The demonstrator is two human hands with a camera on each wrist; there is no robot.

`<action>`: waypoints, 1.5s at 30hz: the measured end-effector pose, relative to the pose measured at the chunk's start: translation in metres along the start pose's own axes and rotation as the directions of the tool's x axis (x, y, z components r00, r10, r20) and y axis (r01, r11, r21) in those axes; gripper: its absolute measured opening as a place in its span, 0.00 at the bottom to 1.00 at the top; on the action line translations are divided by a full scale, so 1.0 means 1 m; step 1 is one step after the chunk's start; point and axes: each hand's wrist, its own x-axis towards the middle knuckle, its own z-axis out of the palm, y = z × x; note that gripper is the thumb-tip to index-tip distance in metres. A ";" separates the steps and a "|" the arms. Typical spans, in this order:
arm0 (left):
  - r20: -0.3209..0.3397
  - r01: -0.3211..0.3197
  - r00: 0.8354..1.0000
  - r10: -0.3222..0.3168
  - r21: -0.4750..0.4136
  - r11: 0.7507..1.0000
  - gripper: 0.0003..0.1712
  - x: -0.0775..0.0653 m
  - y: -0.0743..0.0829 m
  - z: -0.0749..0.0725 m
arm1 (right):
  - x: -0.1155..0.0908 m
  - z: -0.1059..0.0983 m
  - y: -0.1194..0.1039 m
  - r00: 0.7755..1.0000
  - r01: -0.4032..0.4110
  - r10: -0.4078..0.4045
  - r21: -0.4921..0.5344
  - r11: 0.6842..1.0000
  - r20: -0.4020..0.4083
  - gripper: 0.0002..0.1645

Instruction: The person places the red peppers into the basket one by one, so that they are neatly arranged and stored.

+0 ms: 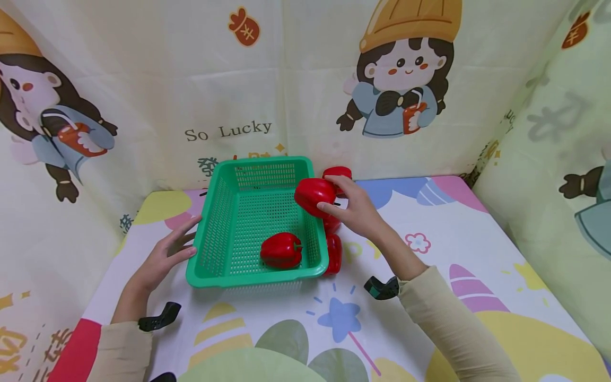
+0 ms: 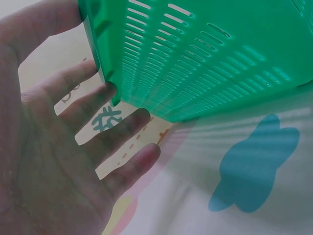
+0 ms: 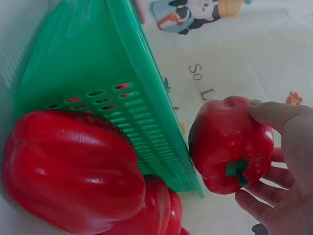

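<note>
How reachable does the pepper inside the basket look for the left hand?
Probably yes: the left hand is at the left rim of the basket, and the pepper lies uncovered under the open top. Only that rim needs clearing.

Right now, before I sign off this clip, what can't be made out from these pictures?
Head view: how many red peppers lie outside the green basket; its rim, the right hand and the held pepper cover that area.
Left wrist view: the pepper inside the basket, hidden by the basket's wall.
Right wrist view: the lower peppers' full shapes, covered by the nearest pepper and cut by the bottom edge.
</note>
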 end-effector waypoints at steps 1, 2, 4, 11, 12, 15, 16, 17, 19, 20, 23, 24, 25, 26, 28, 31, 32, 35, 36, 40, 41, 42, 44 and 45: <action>-0.001 0.001 1.000 -0.001 -0.001 1.000 0.40 0.000 0.000 0.000 | 0.000 0.000 -0.001 1.000 -0.001 0.001 -0.003 1.000 0.000 0.39; -0.002 0.002 1.000 -0.002 0.000 1.000 0.40 0.000 0.000 0.000 | 0.000 0.001 -0.001 1.000 -0.002 0.002 -0.004 1.000 0.002 0.39; -0.002 0.010 1.000 -0.010 0.003 1.000 0.40 0.000 0.000 0.000 | 0.001 0.002 -0.003 1.000 -0.007 0.007 -0.006 1.000 0.007 0.40; -0.006 0.020 1.000 -0.020 0.014 1.000 0.39 0.000 0.000 0.000 | 0.002 0.004 -0.008 1.000 -0.014 0.015 -0.022 1.000 0.022 0.43; -0.006 0.021 1.000 -0.021 0.017 1.000 0.39 0.000 0.000 0.000 | 0.002 0.004 -0.009 1.000 -0.015 0.016 -0.026 1.000 0.026 0.43; -0.011 0.027 1.000 -0.027 0.025 0.999 0.40 0.000 0.001 0.001 | 0.003 0.006 -0.011 0.999 -0.027 0.028 -0.028 0.999 0.037 0.43; -0.012 0.029 1.000 -0.029 0.028 0.999 0.40 0.000 0.001 0.001 | 0.003 0.006 -0.011 0.999 -0.029 0.030 -0.026 0.999 0.040 0.43; -0.012 0.030 0.999 -0.030 0.029 0.999 0.40 0.000 0.001 0.001 | 0.003 0.007 -0.012 0.998 -0.031 0.032 -0.024 0.999 0.045 0.43; -0.012 0.032 0.999 -0.031 0.031 0.999 0.40 0.000 0.001 0.001 | 0.003 0.008 -0.013 0.998 -0.033 0.034 -0.017 0.999 0.052 0.43; -0.011 0.031 0.999 -0.031 0.029 0.999 0.40 0.000 0.001 0.001 | 0.003 0.009 -0.013 0.998 -0.034 0.035 -0.017 0.999 0.055 0.43; -0.006 0.025 1.000 -0.025 0.019 0.999 0.40 0.000 0.000 0.000 | 0.003 0.010 -0.014 0.997 -0.037 0.038 -0.018 0.999 0.062 0.43; -0.005 0.024 1.000 -0.024 0.018 1.000 0.40 0.000 0.000 0.000 | 0.003 0.011 -0.014 0.997 -0.036 0.037 -0.017 0.999 0.064 0.44; -0.004 0.022 1.000 -0.022 0.016 1.000 0.40 0.000 0.000 0.000 | 0.003 0.011 -0.014 0.997 -0.036 0.037 -0.017 0.999 0.065 0.44; -0.003 0.021 1.000 -0.021 0.016 1.000 0.39 0.000 -0.001 0.000 | 0.003 0.012 -0.014 0.997 -0.035 0.036 -0.017 0.999 0.067 0.44; -0.002 0.019 1.000 -0.019 0.019 1.000 0.40 0.000 -0.001 0.001 | 0.003 0.012 -0.013 0.997 -0.029 0.030 -0.011 1.000 0.069 0.43; -0.002 0.018 1.000 -0.018 0.023 1.000 0.40 0.001 -0.001 0.001 | 0.003 0.014 -0.012 0.997 -0.021 0.022 -0.004 1.000 0.074 0.43; -0.002 0.018 1.000 -0.018 0.022 1.000 0.40 0.001 -0.001 0.001 | 0.003 0.014 -0.012 0.997 -0.023 0.023 -0.002 1.000 0.076 0.43; -0.001 0.019 1.000 -0.019 0.021 1.000 0.40 0.001 0.000 0.001 | 0.003 0.014 -0.012 0.996 -0.030 0.029 0.005 1.000 0.085 0.44; -0.001 0.018 1.000 -0.018 0.022 1.000 0.40 0.001 0.000 0.001 | 0.003 0.015 -0.013 0.996 -0.032 0.031 0.007 0.999 0.086 0.44; 0.000 0.025 1.000 -0.025 0.024 0.999 0.40 0.000 0.000 0.000 | 0.003 0.016 -0.015 0.995 -0.031 0.028 0.025 0.999 0.092 0.44; 0.000 0.025 1.000 -0.025 0.026 0.999 0.39 0.000 0.000 0.000 | 0.004 0.017 -0.015 0.995 -0.026 0.023 0.029 0.999 0.094 0.44; -0.001 0.026 1.000 -0.026 0.028 0.999 0.39 0.000 0.000 0.000 | 0.004 0.018 -0.015 0.995 -0.022 0.019 0.032 0.999 0.096 0.44; -0.001 0.030 1.000 -0.030 0.033 0.999 0.40 0.000 0.000 0.001 | 0.004 0.019 -0.015 0.995 -0.009 0.005 0.037 0.999 0.102 0.44; -0.002 0.030 1.000 -0.030 0.035 0.999 0.40 0.000 0.000 0.001 | 0.005 0.020 -0.015 0.995 -0.004 0.000 0.036 0.999 0.104 0.44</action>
